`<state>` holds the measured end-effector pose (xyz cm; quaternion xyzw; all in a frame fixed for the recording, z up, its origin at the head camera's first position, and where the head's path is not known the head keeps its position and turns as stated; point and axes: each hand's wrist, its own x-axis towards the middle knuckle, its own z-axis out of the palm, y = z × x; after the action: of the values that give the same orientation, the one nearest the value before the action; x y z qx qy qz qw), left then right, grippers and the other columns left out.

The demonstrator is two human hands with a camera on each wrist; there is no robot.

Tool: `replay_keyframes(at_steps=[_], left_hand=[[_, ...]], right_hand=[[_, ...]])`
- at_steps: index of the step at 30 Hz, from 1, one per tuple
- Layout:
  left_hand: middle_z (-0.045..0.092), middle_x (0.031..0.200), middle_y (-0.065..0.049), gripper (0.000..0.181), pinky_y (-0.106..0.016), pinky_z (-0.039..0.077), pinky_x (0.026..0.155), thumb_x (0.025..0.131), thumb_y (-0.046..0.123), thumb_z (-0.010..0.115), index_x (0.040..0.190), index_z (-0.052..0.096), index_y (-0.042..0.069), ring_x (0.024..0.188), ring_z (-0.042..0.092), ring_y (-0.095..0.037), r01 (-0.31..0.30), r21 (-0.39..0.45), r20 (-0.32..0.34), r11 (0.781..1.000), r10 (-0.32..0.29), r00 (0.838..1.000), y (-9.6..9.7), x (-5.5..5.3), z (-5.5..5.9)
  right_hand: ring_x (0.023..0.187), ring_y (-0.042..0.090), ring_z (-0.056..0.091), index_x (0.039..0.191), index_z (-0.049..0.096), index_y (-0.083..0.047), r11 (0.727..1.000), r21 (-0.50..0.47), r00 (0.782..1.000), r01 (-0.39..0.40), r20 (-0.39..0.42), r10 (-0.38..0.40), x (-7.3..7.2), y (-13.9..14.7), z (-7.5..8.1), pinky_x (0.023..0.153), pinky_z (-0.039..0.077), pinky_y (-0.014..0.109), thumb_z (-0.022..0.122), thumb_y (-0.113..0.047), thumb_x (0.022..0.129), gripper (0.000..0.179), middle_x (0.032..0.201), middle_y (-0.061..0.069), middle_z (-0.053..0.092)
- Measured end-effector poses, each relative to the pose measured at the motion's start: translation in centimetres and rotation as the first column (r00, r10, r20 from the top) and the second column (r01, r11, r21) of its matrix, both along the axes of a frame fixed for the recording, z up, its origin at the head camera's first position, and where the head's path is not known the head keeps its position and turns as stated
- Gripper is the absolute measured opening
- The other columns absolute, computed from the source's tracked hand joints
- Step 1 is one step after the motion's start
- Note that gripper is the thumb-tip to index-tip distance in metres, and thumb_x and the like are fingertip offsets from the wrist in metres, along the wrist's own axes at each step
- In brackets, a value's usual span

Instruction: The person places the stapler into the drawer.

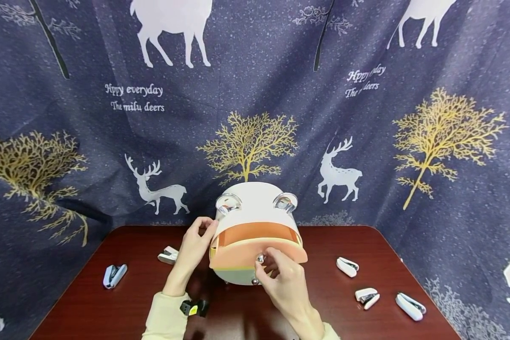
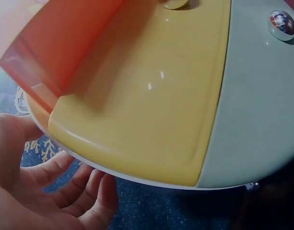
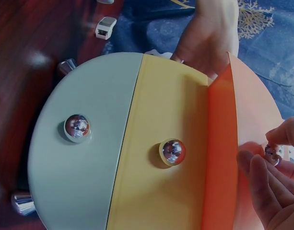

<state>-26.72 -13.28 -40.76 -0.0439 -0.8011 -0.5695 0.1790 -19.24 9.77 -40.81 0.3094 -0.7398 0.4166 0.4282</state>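
A small rounded white cabinet [image 1: 255, 200] with frog-like chrome-rimmed eyes stands at the back middle of the table. Its top orange drawer [image 1: 235, 252] is pulled out. The yellow drawer [image 2: 151, 105] and the pale green drawer [image 3: 84, 167] below it are closed, each with a chrome knob. My right hand [image 1: 285, 276] pinches the orange drawer's knob [image 3: 273, 154] between thumb and fingers. On the cabinet's left side my left hand [image 1: 199, 240] rests its fingers against the shell, loosely bent. The inside bottom of the orange drawer is hidden.
A light blue stapler [image 1: 114, 276] lies at the left, and a white stapler [image 1: 168, 255] is beside my left forearm. At the right lie three more: a white stapler [image 1: 347, 267], another white stapler [image 1: 367, 297] and a pale blue stapler [image 1: 410, 306]. A patterned curtain [image 1: 255, 94] hangs behind.
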Motion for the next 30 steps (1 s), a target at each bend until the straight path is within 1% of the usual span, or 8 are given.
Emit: replay_keyframes(at_steps=[3,7,10,14,19,23,27,30], left_hand=[[0.059,0.092,-0.006,0.032,-0.027,0.043,0.072,0.095,0.041,0.062,0.107,0.062,0.011,0.084,0.054,-0.018,0.018,-0.006,0.018,1.0,-0.018,1.0,-0.3,-0.1,0.1],[0.058,0.093,-0.007,0.032,-0.025,0.046,0.066,0.096,0.039,0.063,0.109,0.061,0.01,0.08,0.054,-0.018,0.046,0.004,0.032,0.999,-0.046,0.998,-0.6,-0.2,0.2],[0.058,0.095,-0.008,0.032,-0.026,0.048,0.063,0.095,0.037,0.064,0.11,0.061,0.009,0.079,0.055,-0.019,0.066,0.029,0.037,0.997,-0.067,0.997,-0.6,-0.3,0.3],[0.058,0.095,-0.009,0.032,-0.028,0.05,0.063,0.096,0.035,0.064,0.111,0.061,0.008,0.08,0.055,-0.02,0.081,0.049,0.039,0.996,-0.083,0.996,-0.4,-0.3,0.2],[0.058,0.093,-0.009,0.031,-0.027,0.051,0.064,0.096,0.038,0.063,0.109,0.061,0.01,0.08,0.056,-0.019,0.073,0.039,0.032,0.997,-0.075,0.997,-0.4,-0.4,0.1],[0.059,0.094,-0.008,0.032,-0.025,0.049,0.063,0.096,0.039,0.063,0.109,0.061,0.01,0.08,0.055,-0.018,0.067,0.024,0.015,0.997,-0.067,0.998,-0.4,-0.3,0.1],[0.059,0.097,-0.007,0.033,-0.024,0.047,0.063,0.096,0.038,0.062,0.111,0.061,0.009,0.08,0.054,-0.016,0.063,0.021,0.014,0.998,-0.063,0.998,-0.3,-0.3,0.1],[0.059,0.098,-0.007,0.033,-0.024,0.048,0.063,0.096,0.038,0.062,0.112,0.061,0.009,0.08,0.055,-0.016,0.063,0.029,0.017,0.998,-0.064,0.998,-0.3,-0.3,0.1]], right_hand=[[0.055,0.0,0.06,0.093,0.065,-0.007,1.0,0.002,1.0,-0.011,-0.006,0.011,0.2,0.0,0.0,0.048,0.046,0.013,0.071,0.003,0.074,0.023,0.074,-0.004,0.063],[0.056,0.0,0.06,0.093,0.064,-0.008,1.0,0.01,1.0,-0.024,-0.012,0.024,0.7,0.0,0.0,0.049,0.045,0.012,0.071,0.003,0.074,0.023,0.075,-0.005,0.063],[0.057,0.001,0.061,0.093,0.064,-0.008,1.0,0.01,0.999,-0.028,-0.018,0.028,1.0,0.1,0.0,0.049,0.045,0.012,0.072,0.004,0.074,0.024,0.076,-0.005,0.064],[0.057,0.002,0.061,0.094,0.065,-0.009,1.0,0.009,0.999,-0.03,-0.018,0.03,1.4,0.2,0.0,0.049,0.046,0.012,0.072,0.004,0.073,0.026,0.076,-0.005,0.064],[0.058,0.002,0.061,0.096,0.065,-0.008,0.999,0.015,0.999,-0.039,-0.017,0.039,1.9,0.4,-0.1,0.05,0.046,0.012,0.073,0.004,0.073,0.027,0.078,-0.004,0.064],[0.056,0.002,0.06,0.097,0.064,-0.006,0.998,0.009,0.998,-0.057,-0.025,0.058,2.2,0.5,-0.3,0.049,0.046,0.011,0.072,0.005,0.073,0.027,0.077,-0.002,0.064],[0.055,0.001,0.06,0.096,0.064,-0.005,0.999,0.011,0.997,-0.053,-0.048,0.053,2.3,0.5,-0.4,0.049,0.045,0.011,0.071,0.004,0.074,0.025,0.077,-0.001,0.064],[0.054,0.001,0.059,0.095,0.063,-0.004,0.999,0.018,0.996,-0.039,-0.078,0.041,2.3,0.5,-0.6,0.048,0.044,0.01,0.07,0.001,0.077,0.02,0.076,-0.001,0.064]])
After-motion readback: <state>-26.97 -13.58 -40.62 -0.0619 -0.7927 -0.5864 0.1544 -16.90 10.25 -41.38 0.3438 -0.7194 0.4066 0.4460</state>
